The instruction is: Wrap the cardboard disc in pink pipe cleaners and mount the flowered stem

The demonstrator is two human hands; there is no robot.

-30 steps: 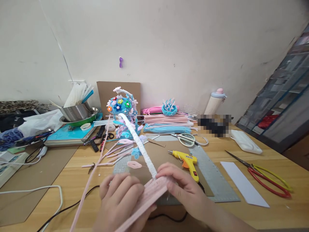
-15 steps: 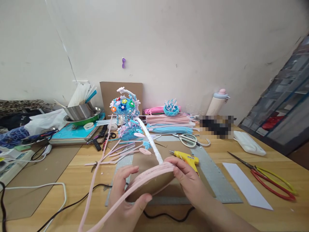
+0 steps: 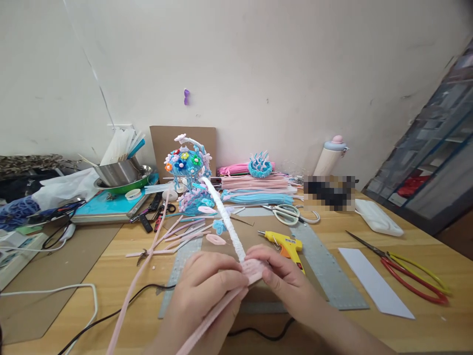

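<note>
My left hand (image 3: 210,291) is closed on the left part of a round base (image 3: 254,270) covered with pink fuzzy stems, and a pink strip (image 3: 210,320) runs out below its fingers. My right hand (image 3: 291,283) pinches the right edge of the same base. From the base a white wrapped stalk (image 3: 226,217) rises, leaning to the left, with a blue flower (image 3: 219,227) and pink ovals near it. Behind the stalk is a blue dome (image 3: 183,162) with colourful flowers. Another long pink strip (image 3: 129,291) hangs at the left.
A yellow glue gun (image 3: 286,244) lies beyond my right hand. Red-and-yellow scissors (image 3: 410,273) and a white strip (image 3: 377,283) lie at the right. Pale-handled scissors (image 3: 288,214), bundled stems (image 3: 258,196) and a steel bowl (image 3: 120,171) stand farther back. Cables cross the left side.
My left hand has moved right and closed over the base, where its thumb and fingers were spread before. The base's brown underside is now mostly hidden. The view has shifted slightly.
</note>
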